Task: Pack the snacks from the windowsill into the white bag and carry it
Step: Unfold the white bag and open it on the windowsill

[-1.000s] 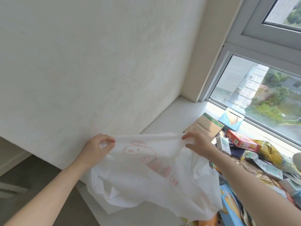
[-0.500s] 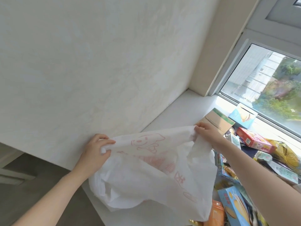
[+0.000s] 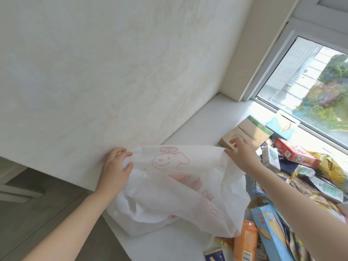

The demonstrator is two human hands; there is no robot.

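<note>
White bag (image 3: 169, 194): thin, white, with a red cartoon dog and red lettering. It is stretched between both hands above the windowsill (image 3: 203, 119); its lower folds rest on the sill's near edge.
Left hand (image 3: 114, 166): at 9 o'clock of the bag. Fingers and thumb are curled round a bunch of the bag's upper edge. The forearm runs down toward 7 o'clock of the view, wrist straight.
Right hand (image 3: 243, 153): at 2 o'clock of the bag. The thumb and fingers pinch the bag's other upper corner, and the fingertips reach over a brown box (image 3: 248, 132). The forearm runs down toward 4 o'clock and crosses over the pile.
Snacks (image 3: 305, 172): a loose pile on the sill, at 3 to 5 o'clock of the bag.
Pile, far side: brown box at 1 o'clock of the bag; a red box (image 3: 293, 153) and a yellow packet (image 3: 331, 166) at 3 o'clock.
Pile, near side: a blue box (image 3: 269, 228) and an orange packet (image 3: 244, 242) at 5 o'clock, the packet partly under the bag's hem.
Window (image 3: 310, 87): at 2 o'clock of the view, behind the pile.
Wall (image 3: 94, 72): plain and pale, from 9 to 12 o'clock.
Floor (image 3: 37, 213): grey, at 8 o'clock.
</note>
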